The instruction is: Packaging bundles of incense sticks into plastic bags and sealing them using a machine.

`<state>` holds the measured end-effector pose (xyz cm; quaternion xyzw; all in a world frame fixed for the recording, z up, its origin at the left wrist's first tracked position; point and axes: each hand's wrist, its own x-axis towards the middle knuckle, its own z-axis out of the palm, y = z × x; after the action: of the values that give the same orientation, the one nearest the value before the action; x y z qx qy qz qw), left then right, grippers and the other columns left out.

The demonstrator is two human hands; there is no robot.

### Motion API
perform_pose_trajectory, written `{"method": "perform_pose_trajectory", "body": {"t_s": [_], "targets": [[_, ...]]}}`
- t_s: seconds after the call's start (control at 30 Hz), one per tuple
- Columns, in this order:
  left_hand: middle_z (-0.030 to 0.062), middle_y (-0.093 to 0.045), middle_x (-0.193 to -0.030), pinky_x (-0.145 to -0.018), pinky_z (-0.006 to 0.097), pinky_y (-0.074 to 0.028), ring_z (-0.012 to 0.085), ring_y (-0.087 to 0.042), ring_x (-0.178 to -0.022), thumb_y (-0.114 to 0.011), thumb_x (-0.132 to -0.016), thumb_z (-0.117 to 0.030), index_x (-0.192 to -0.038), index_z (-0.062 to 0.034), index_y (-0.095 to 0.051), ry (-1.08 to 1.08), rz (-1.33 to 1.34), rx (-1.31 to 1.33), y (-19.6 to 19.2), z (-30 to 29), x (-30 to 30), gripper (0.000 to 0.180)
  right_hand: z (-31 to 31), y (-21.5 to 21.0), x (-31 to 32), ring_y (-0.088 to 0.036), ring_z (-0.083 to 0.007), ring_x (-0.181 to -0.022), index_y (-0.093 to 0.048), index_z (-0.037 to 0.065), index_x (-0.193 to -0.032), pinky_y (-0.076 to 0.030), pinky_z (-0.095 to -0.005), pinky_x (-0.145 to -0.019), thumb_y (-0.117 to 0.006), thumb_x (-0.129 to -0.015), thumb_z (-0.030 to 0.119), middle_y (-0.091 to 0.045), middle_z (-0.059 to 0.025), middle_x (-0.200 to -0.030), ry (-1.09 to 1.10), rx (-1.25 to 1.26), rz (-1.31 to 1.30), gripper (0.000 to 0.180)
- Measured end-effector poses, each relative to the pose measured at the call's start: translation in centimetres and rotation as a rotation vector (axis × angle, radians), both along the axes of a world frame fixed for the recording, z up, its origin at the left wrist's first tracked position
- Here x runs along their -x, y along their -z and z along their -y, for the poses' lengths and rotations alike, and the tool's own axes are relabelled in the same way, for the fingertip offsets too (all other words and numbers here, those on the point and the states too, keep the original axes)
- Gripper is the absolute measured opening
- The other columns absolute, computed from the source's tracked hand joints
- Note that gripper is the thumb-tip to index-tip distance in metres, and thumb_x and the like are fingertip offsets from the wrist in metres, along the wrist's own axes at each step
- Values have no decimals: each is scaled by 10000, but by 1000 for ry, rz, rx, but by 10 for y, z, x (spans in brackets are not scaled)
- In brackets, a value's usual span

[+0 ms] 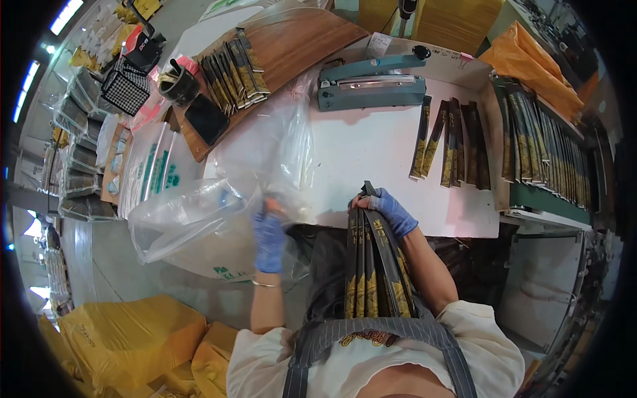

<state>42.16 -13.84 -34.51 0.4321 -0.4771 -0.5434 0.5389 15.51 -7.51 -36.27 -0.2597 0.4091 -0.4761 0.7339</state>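
My right hand [388,209], in a blue fingerless glove, grips a fan of long, narrow black packets [368,265] with gold patterns by their upper ends. The packets hang down over my lap and apron. My left hand [269,229], gloved the same way, is at a large clear plastic bag [192,222] that droops over the table's near edge. Motion smears the left fingers, so whether they hold the bag's film cannot be made out.
A teal heat sealer [371,89] stands at the back of the white tabletop [358,152]. Loose black packets [458,142] lie right of it, beside a packed row [544,139]. More packets [235,69], a dark cup [179,86] and a phone-like black slab [207,119] rest on a brown board.
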Motion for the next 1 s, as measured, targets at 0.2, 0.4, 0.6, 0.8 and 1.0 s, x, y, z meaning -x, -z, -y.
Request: {"method": "perform_pose_trajectory", "body": {"t_s": [0.2,0.4,0.6,0.8,1.0], "targets": [[1,-545,-872,-690,220,-421,70,-496,-805,-585,-876,-202,-942,-29,-539,150,92,2,7,-31,70,191,4,-19,-26,-586,-120,-675,-644,11,-918,-477,-243,-651,-691,-761,251,-642,-65,-785,-76,-98,-18,291],[78,-542,-747,-614,306,-434,114,-521,-684,-629,-813,-109,-859,-5,-516,63,722,374,15,-18,76,160,15,-40,-36,-567,-95,-738,-646,14,-934,-459,-225,-673,-700,-744,176,-636,-32,-845,-117,-60,-28,255],[39,-469,-599,-544,286,-390,119,-425,-574,-575,-864,-235,-753,-19,-508,196,638,249,-29,12,35,252,13,-9,-24,-613,-176,-615,-640,-32,-817,-501,-278,-614,-642,-730,143,-641,-108,-718,-13,35,18,196],[-74,-467,-616,-532,232,-385,69,-472,-594,-583,-876,-287,-786,-73,-584,-126,221,99,-10,4,2,232,9,1,-11,-612,-171,-630,-632,-17,-823,-501,-276,-626,-653,-760,228,-639,-113,-736,10,-17,65,254],[113,-602,-872,-649,392,-469,280,-585,-758,-544,-843,-216,-969,-33,-577,230,996,358,7,-2,62,224,16,-23,-47,-603,-148,-667,-629,2,-827,-476,-250,-642,-701,-764,359,-631,-80,-734,-38,31,-26,370]]}}
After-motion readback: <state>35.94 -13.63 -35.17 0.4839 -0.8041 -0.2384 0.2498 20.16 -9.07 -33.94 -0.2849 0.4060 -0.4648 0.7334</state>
